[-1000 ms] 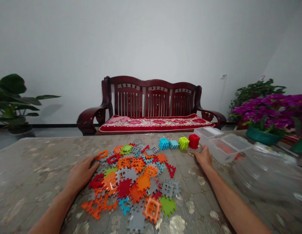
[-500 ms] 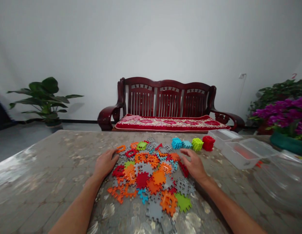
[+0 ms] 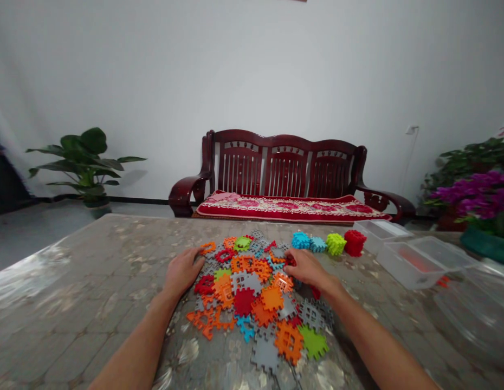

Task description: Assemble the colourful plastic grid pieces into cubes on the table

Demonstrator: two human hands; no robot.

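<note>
A loose pile of flat plastic interlocking tiles with toothed edges, in orange, grey, red, green and blue, lies mid-table; an orange tile (image 3: 272, 298) is near its middle. My left hand (image 3: 183, 272) rests at the pile's left edge, fingers loosely out, beside an orange frame tile (image 3: 208, 247); nothing shows in it. Over the pile's right side, my right hand (image 3: 308, 269) has its fingers curled on a dark red tile (image 3: 290, 260), partly hidden by them. Another red tile (image 3: 315, 292) shows under its wrist.
Behind my right hand stand small toothed blocks: two blue cubes (image 3: 301, 240), a lime cube (image 3: 335, 244) and a red cube (image 3: 355, 242). Clear plastic boxes (image 3: 410, 268) sit at the right, near purple flowers (image 3: 475, 195). A wooden bench (image 3: 284, 142) stands beyond the table.
My right hand has moved left and its fingers have closed in on a dark red tile. My left hand stays by the pile. The whole view has shifted slightly.
</note>
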